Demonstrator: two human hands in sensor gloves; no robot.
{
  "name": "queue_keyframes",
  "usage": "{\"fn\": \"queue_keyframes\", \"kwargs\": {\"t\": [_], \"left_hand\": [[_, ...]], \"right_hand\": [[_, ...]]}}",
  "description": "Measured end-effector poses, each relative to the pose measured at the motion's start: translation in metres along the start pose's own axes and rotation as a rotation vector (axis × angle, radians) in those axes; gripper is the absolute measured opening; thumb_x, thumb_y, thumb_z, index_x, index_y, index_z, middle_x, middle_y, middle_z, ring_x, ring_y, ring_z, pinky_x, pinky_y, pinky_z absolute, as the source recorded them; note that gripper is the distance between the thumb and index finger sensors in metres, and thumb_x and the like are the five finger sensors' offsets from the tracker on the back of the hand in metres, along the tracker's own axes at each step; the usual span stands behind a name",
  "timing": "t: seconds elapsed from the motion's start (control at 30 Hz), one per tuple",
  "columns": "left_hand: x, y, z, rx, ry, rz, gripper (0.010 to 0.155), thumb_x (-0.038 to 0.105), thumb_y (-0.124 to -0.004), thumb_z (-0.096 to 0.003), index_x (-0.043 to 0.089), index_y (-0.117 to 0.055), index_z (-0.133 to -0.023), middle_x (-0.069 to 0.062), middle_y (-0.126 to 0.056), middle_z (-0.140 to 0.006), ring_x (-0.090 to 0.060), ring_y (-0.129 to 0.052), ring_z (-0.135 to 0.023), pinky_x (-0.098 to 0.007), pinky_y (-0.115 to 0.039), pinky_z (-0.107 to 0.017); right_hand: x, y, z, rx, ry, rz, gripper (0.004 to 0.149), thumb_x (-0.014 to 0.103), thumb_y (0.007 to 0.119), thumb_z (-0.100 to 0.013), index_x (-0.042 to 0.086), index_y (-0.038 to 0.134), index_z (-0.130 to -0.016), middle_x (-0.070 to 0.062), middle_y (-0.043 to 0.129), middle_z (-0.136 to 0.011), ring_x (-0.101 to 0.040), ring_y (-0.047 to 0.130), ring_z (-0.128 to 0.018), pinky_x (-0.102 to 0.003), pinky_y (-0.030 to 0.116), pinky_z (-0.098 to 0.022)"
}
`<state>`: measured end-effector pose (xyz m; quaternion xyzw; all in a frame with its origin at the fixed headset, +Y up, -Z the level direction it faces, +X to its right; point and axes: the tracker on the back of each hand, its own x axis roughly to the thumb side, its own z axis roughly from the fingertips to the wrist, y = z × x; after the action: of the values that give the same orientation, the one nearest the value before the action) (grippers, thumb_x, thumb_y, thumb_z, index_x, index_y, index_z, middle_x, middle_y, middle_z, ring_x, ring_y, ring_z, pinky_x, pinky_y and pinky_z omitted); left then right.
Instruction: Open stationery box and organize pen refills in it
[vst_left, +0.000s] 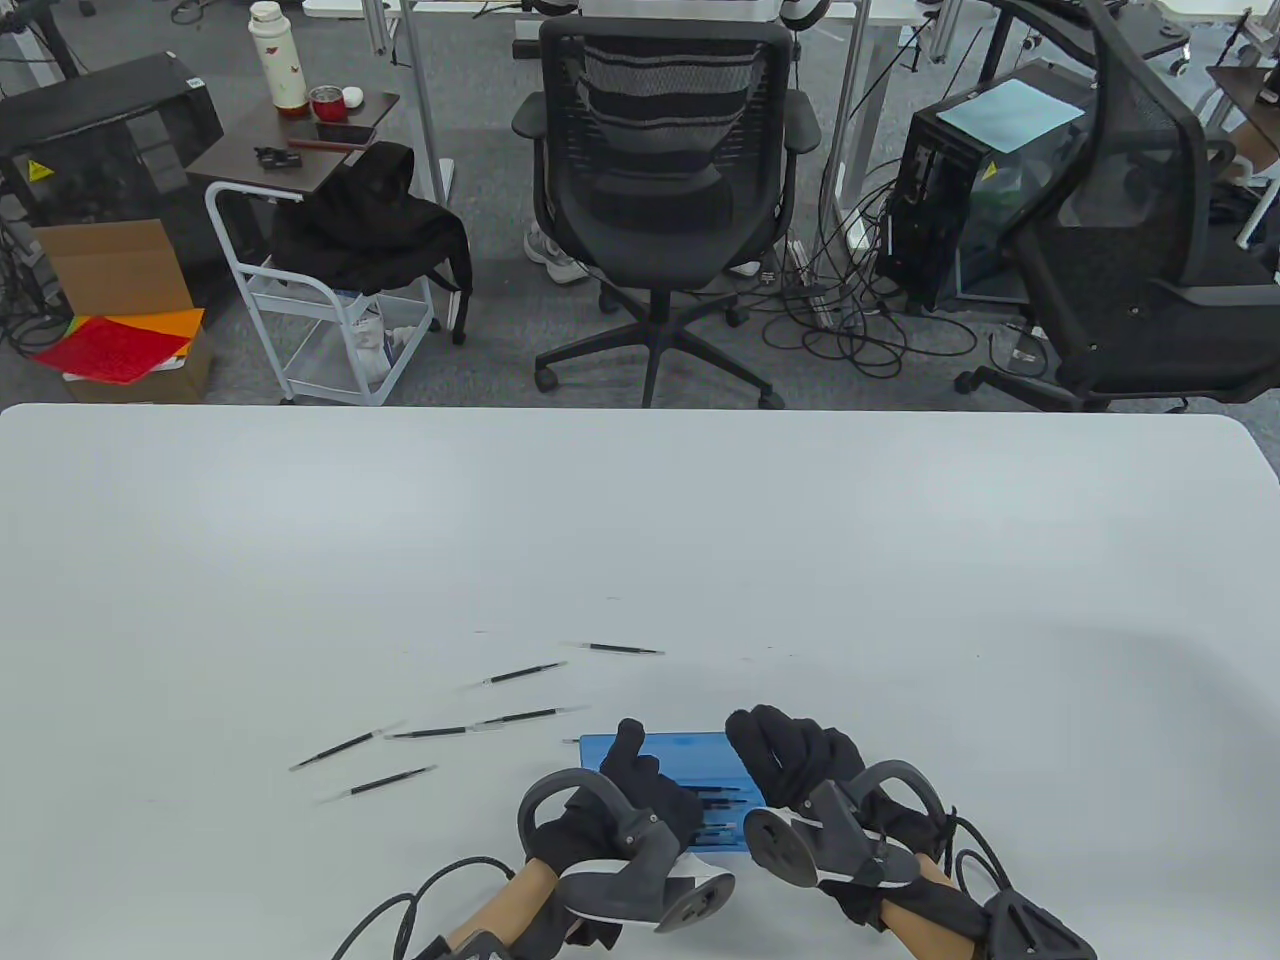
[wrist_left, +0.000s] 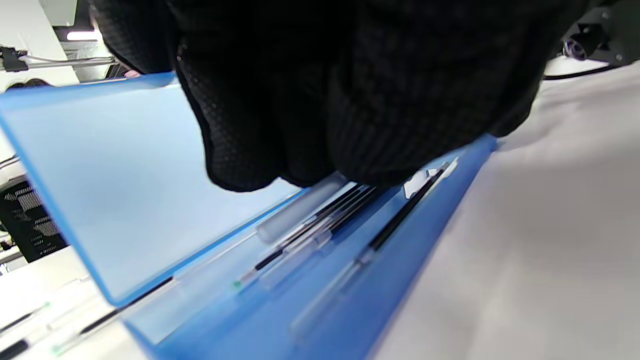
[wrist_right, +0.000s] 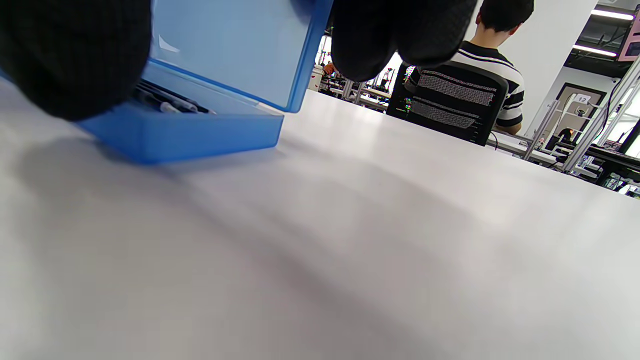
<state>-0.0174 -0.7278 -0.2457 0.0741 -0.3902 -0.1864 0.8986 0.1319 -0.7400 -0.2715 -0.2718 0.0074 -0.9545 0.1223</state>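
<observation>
A: We start with the grip. Our left hand (vst_left: 625, 800) sits over the near-left part of the blue stationery box (vst_left: 690, 765), its fingers curled down into the tray onto the pen refills (wrist_left: 320, 220) lying there; we cannot tell whether they pinch one or only press on them.

B: And our right hand (vst_left: 800, 765) curls over the box's right end, fingers on the lid (wrist_right: 235, 50), the thumb low against the tray. It holds the box, lid raised.

A: Much is hidden. The trackers and gloves cover most of the tray in the table view, so only a few dark lines show between our hands. How many refills are inside we cannot count.

B: The left wrist view helps: thin black rods with clear, frosted ends, lying roughly parallel along the tray floor. The box is translucent blue plastic, smooth, with straight walls and a flat lid. The gloves are black knit mesh.

A: The box rests on the white table (vst_left: 900, 560), matte and rounded at the far corners, close to the near edge.

B: Farther out, left of the box, 6 loose refills (vst_left: 520, 673) lie scattered on the table, each apart from the others.

A: Beyond the table, a black mesh office chair (vst_left: 660, 190) stands on grey carpet.
</observation>
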Motion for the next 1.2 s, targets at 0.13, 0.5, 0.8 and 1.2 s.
{"fn": "queue_keyframes", "kwargs": {"t": [0.13,0.5,0.8,1.2], "left_hand": [[0.005,-0.001,-0.004,-0.001,-0.010,-0.018,0.053,0.033,-0.096,-0.0391,0.019,-0.084,-0.089,0.005,-0.104,-0.077,-0.022,-0.108,-0.072,-0.067,-0.060,-0.076],[0.016,-0.001,-0.010,-0.050,-0.046,-0.095,0.052,0.033,-0.096,-0.0399,0.023,-0.083,-0.090,0.007,-0.102,-0.079,-0.019,-0.106,-0.076,-0.067,-0.057,-0.076],[-0.019,0.040,0.019,0.057,0.101,0.001,0.049,0.033,-0.096,-0.0405,0.027,-0.085,-0.087,0.008,-0.103,-0.079,-0.019,-0.106,-0.076,-0.063,-0.062,-0.077],[-0.133,-0.002,0.086,-0.215,0.579,-0.013,0.047,0.033,-0.095,-0.0417,0.028,-0.087,-0.087,0.007,-0.104,-0.079,-0.020,-0.106,-0.076,-0.062,-0.061,-0.077]], "right_hand": [[0.000,0.000,0.000,0.003,-0.001,-0.002,0.120,0.058,0.084,-0.033,0.012,0.010,-0.115,-0.023,0.033,-0.121,-0.044,0.066,-0.103,-0.058,0.063,-0.075],[0.000,0.000,0.000,0.014,-0.002,-0.004,0.120,0.058,0.084,-0.033,0.012,0.009,-0.114,-0.023,0.031,-0.121,-0.044,0.065,-0.103,-0.059,0.062,-0.076],[0.000,0.000,0.000,0.020,-0.004,-0.005,0.120,0.058,0.083,-0.034,0.012,0.007,-0.114,-0.023,0.030,-0.121,-0.045,0.065,-0.103,-0.059,0.062,-0.076],[0.000,0.001,0.000,0.026,-0.003,-0.009,0.120,0.058,0.083,-0.034,0.011,0.007,-0.114,-0.024,0.030,-0.121,-0.045,0.065,-0.103,-0.059,0.062,-0.076]]}}
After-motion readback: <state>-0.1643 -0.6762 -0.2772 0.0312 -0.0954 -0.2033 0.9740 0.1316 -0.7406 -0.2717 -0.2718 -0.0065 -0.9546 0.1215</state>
